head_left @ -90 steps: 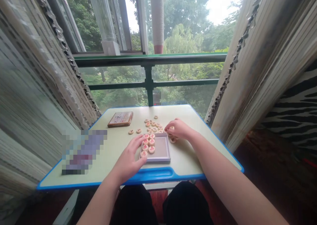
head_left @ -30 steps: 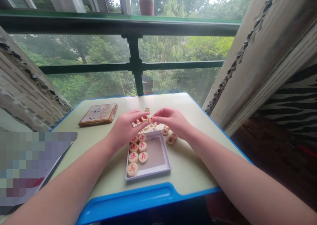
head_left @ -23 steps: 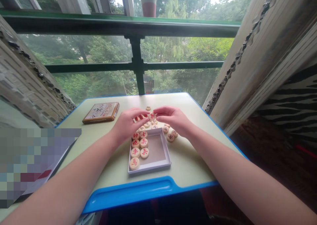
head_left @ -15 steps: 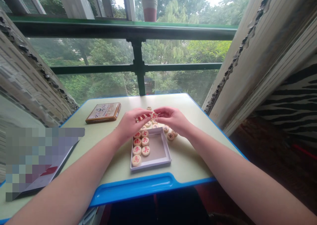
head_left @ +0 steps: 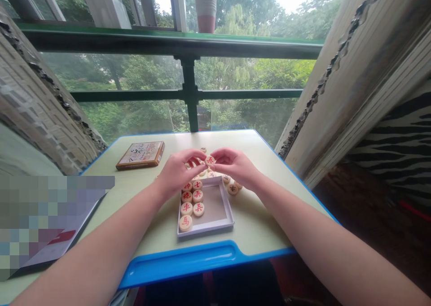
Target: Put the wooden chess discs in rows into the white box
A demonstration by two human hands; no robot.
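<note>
A round xiangqi piece with a red character is held up between the fingertips of both my hands, its face towards me. My left hand pinches its left side, and my right hand grips it from the right. Below them lies a shallow white box tray. Along its left side sit red-marked pieces in two columns, among them a horse piece at the near corner. My left hand hides the tray's far left corner. Behind and beside the tray are loose dark-marked pieces, one being a chess piece to the right.
A brown printed box lid lies at the back left of the table. A blue groove runs along the near edge. A dark-edged flat object, partly pixelated, rests at left. Curtains flank the window behind a green railing.
The view has tilted up slightly, so the table sits lower in it. Both hands still hold the red-marked piece, its face now seen a little more plainly.
</note>
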